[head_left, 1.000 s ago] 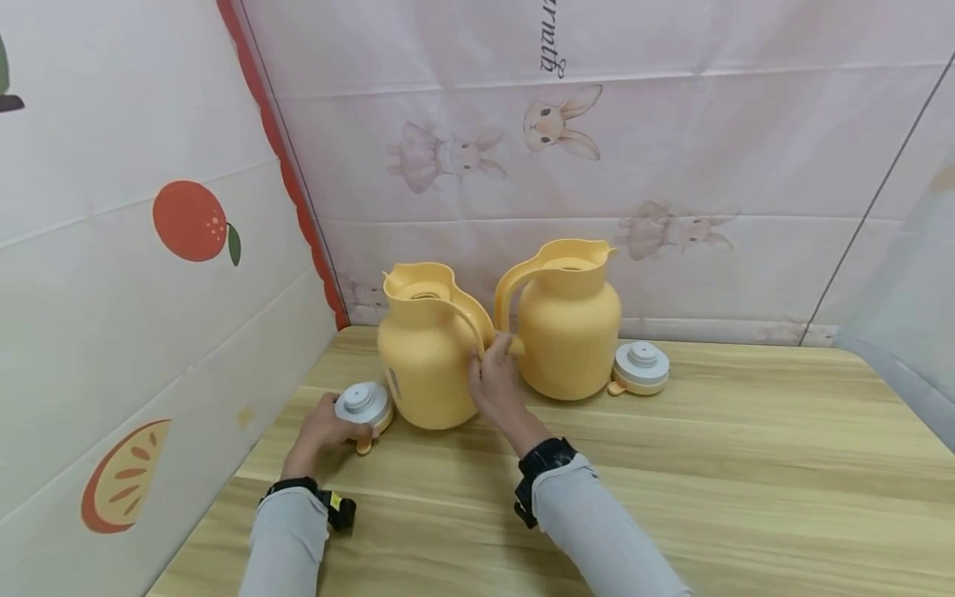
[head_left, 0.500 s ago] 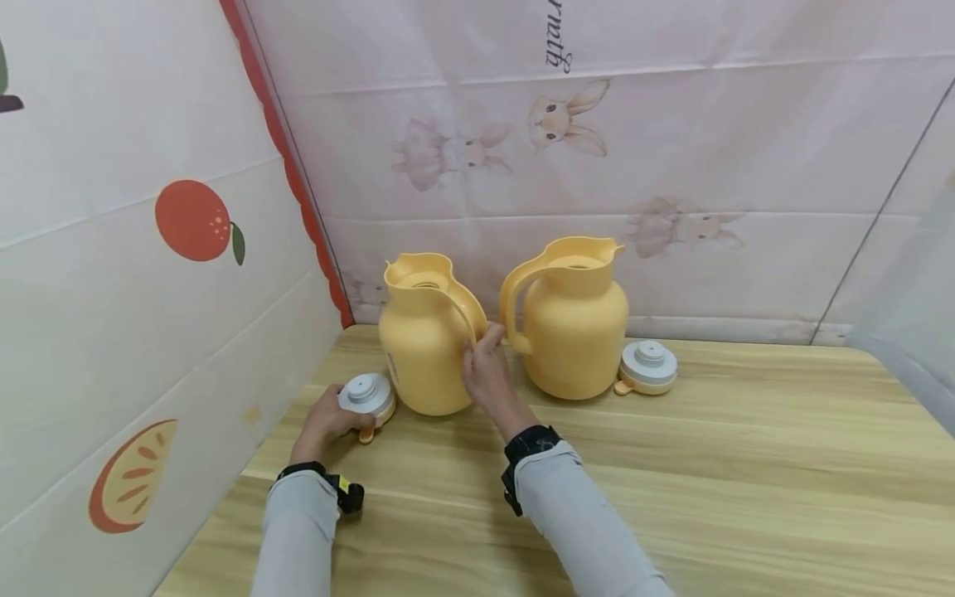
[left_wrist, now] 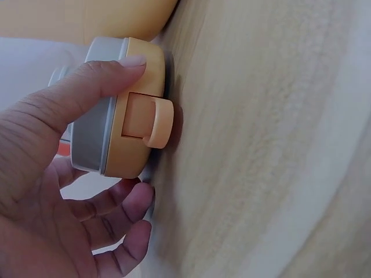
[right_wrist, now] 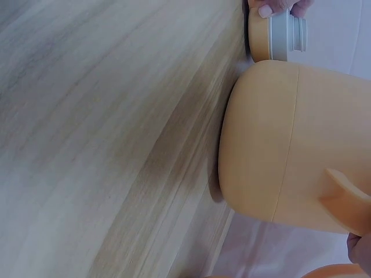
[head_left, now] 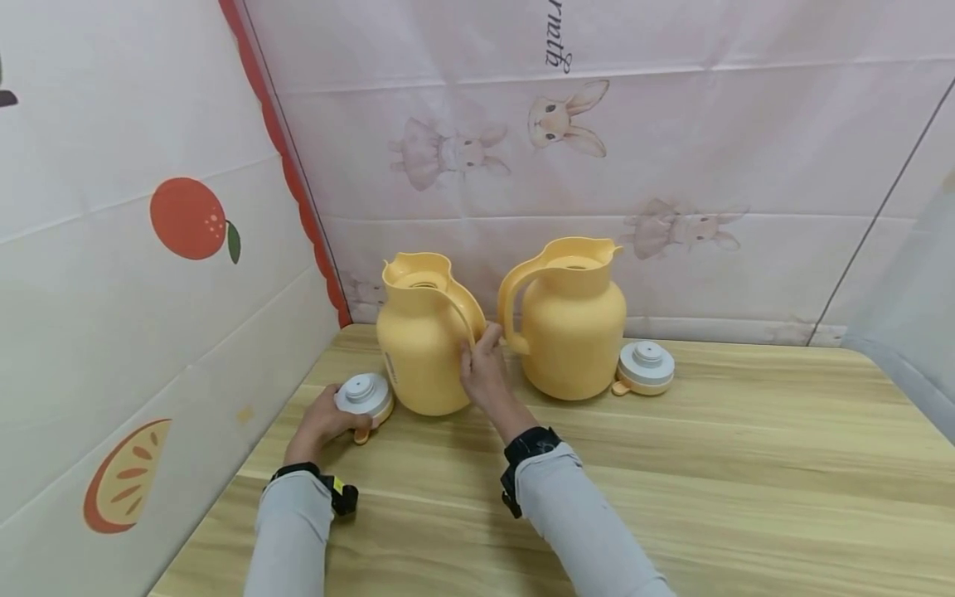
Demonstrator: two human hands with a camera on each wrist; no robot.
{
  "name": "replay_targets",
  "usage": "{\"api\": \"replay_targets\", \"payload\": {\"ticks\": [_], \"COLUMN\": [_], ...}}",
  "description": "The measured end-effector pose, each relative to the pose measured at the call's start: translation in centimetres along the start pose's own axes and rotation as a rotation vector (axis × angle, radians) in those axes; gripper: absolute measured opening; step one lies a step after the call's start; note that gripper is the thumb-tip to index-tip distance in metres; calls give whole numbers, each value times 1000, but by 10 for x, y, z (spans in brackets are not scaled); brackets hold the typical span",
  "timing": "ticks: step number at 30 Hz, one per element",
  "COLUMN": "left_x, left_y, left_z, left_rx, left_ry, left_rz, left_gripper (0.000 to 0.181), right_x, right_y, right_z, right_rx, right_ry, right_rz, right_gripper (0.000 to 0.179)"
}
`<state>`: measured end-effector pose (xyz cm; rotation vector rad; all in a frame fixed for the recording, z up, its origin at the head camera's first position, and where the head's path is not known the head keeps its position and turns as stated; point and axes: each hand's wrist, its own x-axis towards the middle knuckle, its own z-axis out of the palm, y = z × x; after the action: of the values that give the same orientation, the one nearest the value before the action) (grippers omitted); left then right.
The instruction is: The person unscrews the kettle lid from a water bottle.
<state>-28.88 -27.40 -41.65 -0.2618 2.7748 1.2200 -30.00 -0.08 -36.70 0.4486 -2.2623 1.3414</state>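
In the head view, two yellow jugs with no lids stand upright at the back, the left jug (head_left: 421, 352) and the right jug (head_left: 574, 332), handles turned toward each other. My right hand (head_left: 488, 377) grips the lower part of the left jug's handle. My left hand (head_left: 328, 420) holds a grey-and-yellow jug lid (head_left: 364, 394) upside down, close beside the left jug's base. In the left wrist view, the thumb lies across the lid's side, near its small orange tab (left_wrist: 159, 123), with the other fingers round the far side. The lid appears to rest on the table.
A second lid (head_left: 646, 369) lies upside down against the right jug's right side. The wooden table (head_left: 709, 489) meets a pink printed sheet (head_left: 477, 191) at the back and a white fruit-printed sheet (head_left: 67, 315) on the left.
The left jug and the lid beside it have shifted slightly backward, with both hands still on them. Over the last half second almost nothing has moved.
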Motion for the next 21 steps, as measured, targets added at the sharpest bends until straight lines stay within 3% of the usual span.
{"api": "replay_targets", "payload": {"ticks": [8, 14, 21], "left_x": [0, 1, -12], "left_y": [-3, 2, 6], "left_z": [3, 10, 6], "left_rx": [45, 135, 154], "left_ry": [8, 37, 77], "left_rz": [41, 70, -5], "left_gripper": [93, 95, 109], "right_x": [-3, -6, -7], "right_y": [1, 8, 4], "right_z": [-7, -14, -26], "right_rx": [65, -21, -19], "right_ry": [-73, -39, -177], "right_rz": [39, -39, -22], "right_gripper": [25, 26, 28]}}
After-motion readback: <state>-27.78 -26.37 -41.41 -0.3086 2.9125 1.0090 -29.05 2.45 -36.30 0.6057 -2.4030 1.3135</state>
